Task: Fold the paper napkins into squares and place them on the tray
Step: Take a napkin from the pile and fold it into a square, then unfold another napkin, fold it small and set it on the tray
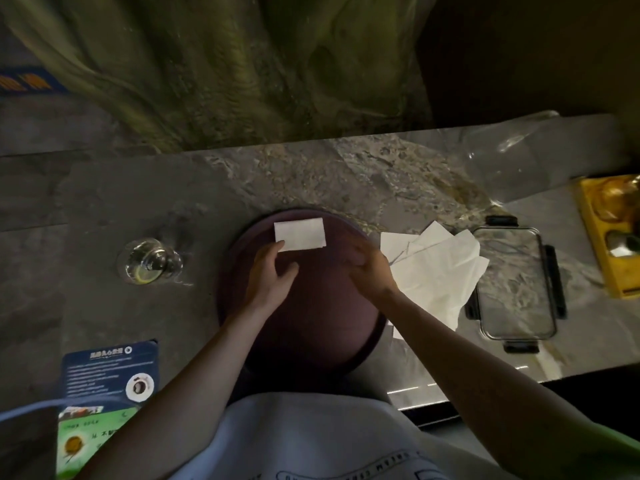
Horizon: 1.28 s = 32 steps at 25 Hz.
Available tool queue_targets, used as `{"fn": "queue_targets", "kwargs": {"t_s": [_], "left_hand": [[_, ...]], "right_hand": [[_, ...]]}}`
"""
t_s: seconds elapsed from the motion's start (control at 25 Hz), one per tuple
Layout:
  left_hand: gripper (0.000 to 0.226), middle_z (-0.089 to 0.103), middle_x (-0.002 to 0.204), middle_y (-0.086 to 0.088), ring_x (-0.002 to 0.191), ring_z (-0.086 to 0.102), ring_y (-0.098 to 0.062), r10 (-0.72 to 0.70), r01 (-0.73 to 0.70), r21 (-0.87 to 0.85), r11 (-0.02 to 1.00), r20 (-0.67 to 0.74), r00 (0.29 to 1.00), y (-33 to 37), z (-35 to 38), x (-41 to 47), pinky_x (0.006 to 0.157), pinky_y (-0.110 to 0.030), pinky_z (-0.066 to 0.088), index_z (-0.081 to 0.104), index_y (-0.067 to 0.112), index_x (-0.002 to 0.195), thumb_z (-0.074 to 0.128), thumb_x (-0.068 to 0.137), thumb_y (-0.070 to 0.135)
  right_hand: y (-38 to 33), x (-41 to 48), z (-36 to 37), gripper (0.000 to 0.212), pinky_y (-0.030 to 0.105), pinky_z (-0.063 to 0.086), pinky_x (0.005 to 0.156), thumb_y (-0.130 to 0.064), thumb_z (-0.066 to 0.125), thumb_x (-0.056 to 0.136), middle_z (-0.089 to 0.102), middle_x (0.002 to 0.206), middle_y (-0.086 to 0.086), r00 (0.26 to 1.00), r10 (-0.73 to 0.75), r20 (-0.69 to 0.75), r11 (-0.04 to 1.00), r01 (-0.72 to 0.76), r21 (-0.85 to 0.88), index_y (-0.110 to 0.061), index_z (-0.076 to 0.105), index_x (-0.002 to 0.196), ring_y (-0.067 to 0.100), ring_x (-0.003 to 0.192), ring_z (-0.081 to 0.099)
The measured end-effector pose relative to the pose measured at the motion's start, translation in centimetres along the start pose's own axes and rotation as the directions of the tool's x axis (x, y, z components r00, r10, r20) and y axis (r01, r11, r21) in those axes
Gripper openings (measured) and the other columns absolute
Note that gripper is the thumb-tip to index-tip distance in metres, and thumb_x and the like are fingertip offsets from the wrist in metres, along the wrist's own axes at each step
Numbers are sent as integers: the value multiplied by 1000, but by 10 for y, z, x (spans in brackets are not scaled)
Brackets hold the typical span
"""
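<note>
A round dark purple tray (311, 327) lies on the marble counter in front of me. A folded white napkin (300, 233) lies on the far part of the tray. My left hand (272, 271) touches the napkin's near left corner with its fingertips; the fingers are loosely bent and the thumb is spread. My right hand (369, 268) hovers over the tray's right side with relaxed fingers and holds nothing. To the right of the tray lies a loose pile of unfolded white napkins (440, 271).
A clear glass (149, 260) stands left of the tray. A clear lidded container (516, 282) with black clips sits right of the napkin pile, a yellow box (609, 233) beyond it. Printed cards (110, 372) lie at the near left. Crumpled clear plastic (512, 157) lies at the back right.
</note>
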<state>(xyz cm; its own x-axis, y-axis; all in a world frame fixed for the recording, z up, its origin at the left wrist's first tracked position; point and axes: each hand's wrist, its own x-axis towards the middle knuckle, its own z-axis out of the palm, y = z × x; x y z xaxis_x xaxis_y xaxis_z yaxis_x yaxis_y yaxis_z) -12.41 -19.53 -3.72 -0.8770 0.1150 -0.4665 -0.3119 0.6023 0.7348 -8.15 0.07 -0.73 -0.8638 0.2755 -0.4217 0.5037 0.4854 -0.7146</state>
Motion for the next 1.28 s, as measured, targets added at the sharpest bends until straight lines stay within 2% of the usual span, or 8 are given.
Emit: {"fn": "queue_targets", "kwargs": {"t_s": [0.16, 0.32, 0.52, 0.68, 0.88, 1.08, 1.2, 1.28], "left_hand": [[51, 52, 136, -6, 120, 53, -17, 84, -84, -49, 995, 3, 996, 18, 21, -28, 102, -35, 45, 52, 13, 133, 69, 85, 19], [53, 54, 135, -4, 120, 54, -17, 163, -159, -52, 986, 110, 980, 34, 53, -52, 101, -36, 46, 53, 15, 131, 73, 82, 20], [56, 56, 132, -3, 118, 55, -18, 143, -140, -28, 990, 197, 970, 48, 101, -74, 100, -38, 47, 53, 16, 130, 76, 79, 19], [62, 55, 133, -8, 120, 54, -21, 69, -76, 26, 997, 215, 974, 65, 135, -78, 100, -31, 44, 50, 14, 134, 77, 78, 20], [64, 55, 132, -10, 118, 56, -24, -31, 22, 65, 998, 141, 990, 77, 167, -69, 100, -36, 45, 49, 14, 133, 78, 77, 22], [50, 59, 123, -9, 103, 61, -22, -11, 9, 71, 997, 24, 1000, 85, 187, -62, 91, -35, 51, 55, 13, 124, 75, 79, 15], [39, 62, 118, -7, 95, 60, -15, -29, 28, 44, 999, 7, 1000, 87, 195, -64, 81, -25, 48, 58, 11, 121, 69, 84, 7], [31, 65, 113, -9, 95, 63, -18, -12, 13, 46, 999, -30, 999, 84, 200, -65, 80, -24, 48, 63, 11, 115, 66, 85, 3]], "right_hand": [[22, -32, -26, 46, 29, 50, 84, -8, 61, 80, 63, 113, -5, 995, 8, -96, 999, -3, 52, -18, 60, 125, 15, 102, 60], [54, -61, -51, 55, 32, 48, 91, -10, 67, 85, 51, 136, 6, 980, 81, -182, 994, -65, 93, -14, 49, 136, 18, 119, 52], [99, -82, -79, 57, 42, 49, 98, -14, 71, 84, 49, 138, 9, 945, 166, -283, 985, -143, 101, -15, 48, 135, 23, 123, 51], [127, -86, -92, 57, 45, 50, 98, -18, 71, 84, 49, 137, 11, 928, 225, -298, 974, -203, 102, -15, 48, 135, 25, 122, 52], [148, -75, -99, 62, 44, 46, 104, -22, 74, 82, 45, 139, 14, 907, 290, -305, 957, -272, 100, -13, 48, 137, 30, 125, 50], [158, -73, -99, 67, 39, 43, 103, -30, 74, 83, 42, 138, 11, 947, 210, -242, 955, -251, -155, -14, 44, 140, 29, 129, 41], [169, -70, -98, 59, 43, 48, 99, -27, 72, 85, 46, 135, 10, 955, 194, -223, 946, -242, -214, -14, 49, 137, 30, 126, 43], [176, -67, -99, 44, 44, 51, 92, -23, 68, 87, 52, 128, 10, 956, 177, -233, 947, -231, -225, -13, 58, 128, 31, 121, 48]]}}
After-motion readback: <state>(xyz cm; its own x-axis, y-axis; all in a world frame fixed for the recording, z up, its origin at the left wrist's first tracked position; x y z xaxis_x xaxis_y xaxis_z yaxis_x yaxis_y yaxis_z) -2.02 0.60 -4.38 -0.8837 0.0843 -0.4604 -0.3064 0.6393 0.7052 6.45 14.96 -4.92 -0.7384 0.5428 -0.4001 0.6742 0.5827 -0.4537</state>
